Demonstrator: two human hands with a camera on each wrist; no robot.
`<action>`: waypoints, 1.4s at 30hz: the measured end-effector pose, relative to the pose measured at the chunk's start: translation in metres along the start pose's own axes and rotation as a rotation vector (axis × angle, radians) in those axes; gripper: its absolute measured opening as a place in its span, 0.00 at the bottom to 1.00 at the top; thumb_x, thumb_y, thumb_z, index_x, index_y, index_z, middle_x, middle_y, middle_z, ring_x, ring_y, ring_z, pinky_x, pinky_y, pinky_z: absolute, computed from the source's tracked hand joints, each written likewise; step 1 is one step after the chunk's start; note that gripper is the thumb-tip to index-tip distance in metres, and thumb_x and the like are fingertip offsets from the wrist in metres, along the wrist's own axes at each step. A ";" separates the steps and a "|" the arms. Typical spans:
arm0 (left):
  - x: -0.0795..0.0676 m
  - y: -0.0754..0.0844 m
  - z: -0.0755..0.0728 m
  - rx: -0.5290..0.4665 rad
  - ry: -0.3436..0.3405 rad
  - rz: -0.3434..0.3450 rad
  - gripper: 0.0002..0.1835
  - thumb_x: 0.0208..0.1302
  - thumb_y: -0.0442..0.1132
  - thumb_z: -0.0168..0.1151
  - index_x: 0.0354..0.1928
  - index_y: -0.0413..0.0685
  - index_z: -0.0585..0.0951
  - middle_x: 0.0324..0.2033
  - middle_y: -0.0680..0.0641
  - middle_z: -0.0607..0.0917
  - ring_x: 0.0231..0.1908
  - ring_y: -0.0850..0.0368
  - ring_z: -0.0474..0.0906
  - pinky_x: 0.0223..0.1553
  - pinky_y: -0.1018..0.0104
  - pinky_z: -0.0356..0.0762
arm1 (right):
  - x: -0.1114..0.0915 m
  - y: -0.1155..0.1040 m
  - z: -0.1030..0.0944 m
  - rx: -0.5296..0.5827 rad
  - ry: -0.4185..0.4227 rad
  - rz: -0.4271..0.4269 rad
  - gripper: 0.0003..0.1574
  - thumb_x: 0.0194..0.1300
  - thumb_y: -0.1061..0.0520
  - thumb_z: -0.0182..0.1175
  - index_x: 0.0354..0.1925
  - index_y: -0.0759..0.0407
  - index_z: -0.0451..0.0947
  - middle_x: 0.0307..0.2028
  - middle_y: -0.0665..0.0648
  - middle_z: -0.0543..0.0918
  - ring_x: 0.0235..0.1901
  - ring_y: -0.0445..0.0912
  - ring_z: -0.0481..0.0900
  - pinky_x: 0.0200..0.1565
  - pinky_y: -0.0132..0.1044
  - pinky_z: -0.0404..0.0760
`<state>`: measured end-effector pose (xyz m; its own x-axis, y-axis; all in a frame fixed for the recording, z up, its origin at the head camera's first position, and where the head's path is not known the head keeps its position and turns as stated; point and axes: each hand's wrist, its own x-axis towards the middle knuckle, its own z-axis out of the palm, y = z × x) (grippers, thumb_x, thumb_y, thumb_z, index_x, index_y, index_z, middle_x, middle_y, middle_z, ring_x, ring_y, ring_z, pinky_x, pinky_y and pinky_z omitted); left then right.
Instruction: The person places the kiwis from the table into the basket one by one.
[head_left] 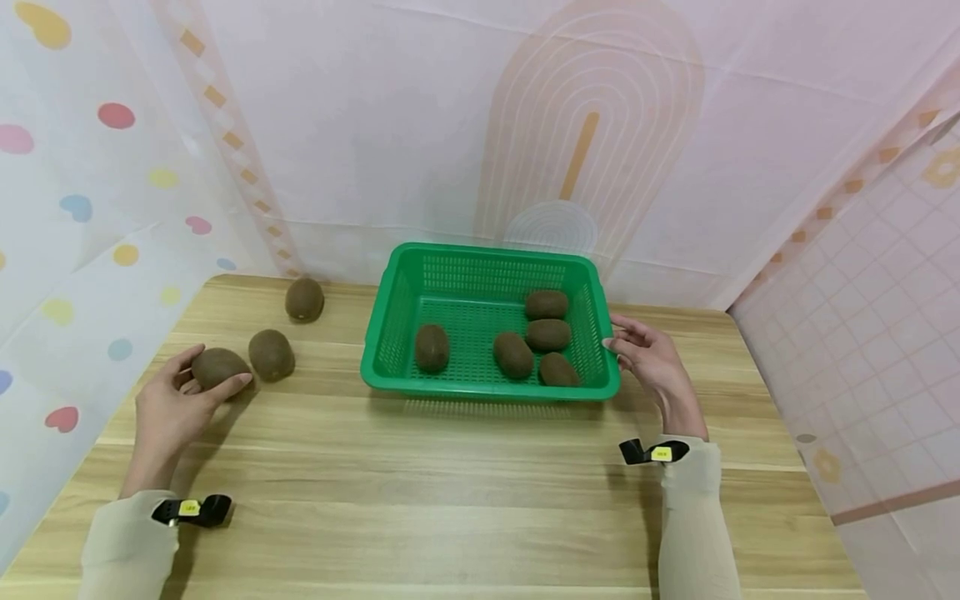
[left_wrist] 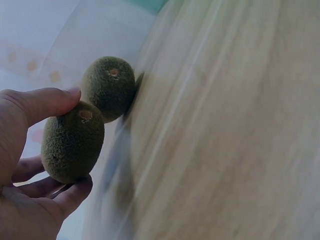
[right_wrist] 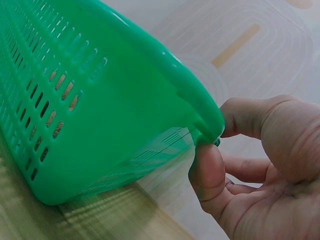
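Between thumb and fingers my left hand grips a brown fuzzy kiwi at the left side of the table. In the left wrist view the held kiwi overlaps a second kiwi behind it. That second kiwi lies just right of the hand in the head view. My right hand pinches the right rim of a green plastic basket, thumb on top and fingers curled under the rim in the right wrist view. Several kiwis lie inside the basket, most toward its right side.
Another kiwi sits near the table's back left edge. The wooden table meets a patterned cloth backdrop behind the basket, with more cloth along the left and right sides.
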<state>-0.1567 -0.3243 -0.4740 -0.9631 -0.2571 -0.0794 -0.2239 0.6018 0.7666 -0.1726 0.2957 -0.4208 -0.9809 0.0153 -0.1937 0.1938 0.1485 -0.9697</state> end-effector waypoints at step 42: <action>-0.011 0.088 0.019 -0.321 0.055 0.190 0.39 0.49 0.39 0.74 0.65 0.58 0.69 0.59 0.52 0.73 0.50 0.71 0.74 0.42 0.87 0.73 | 0.001 0.002 -0.002 0.061 -0.009 -0.030 0.34 0.63 0.61 0.61 0.66 0.58 0.65 0.43 0.56 0.78 0.31 0.39 0.74 0.28 0.28 0.73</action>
<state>-0.1688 -0.2548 -0.4178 -0.9717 -0.2088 0.1106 0.0242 0.3776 0.9256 -0.1728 0.2979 -0.4228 -0.9862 0.0028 -0.1655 0.1651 0.0887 -0.9823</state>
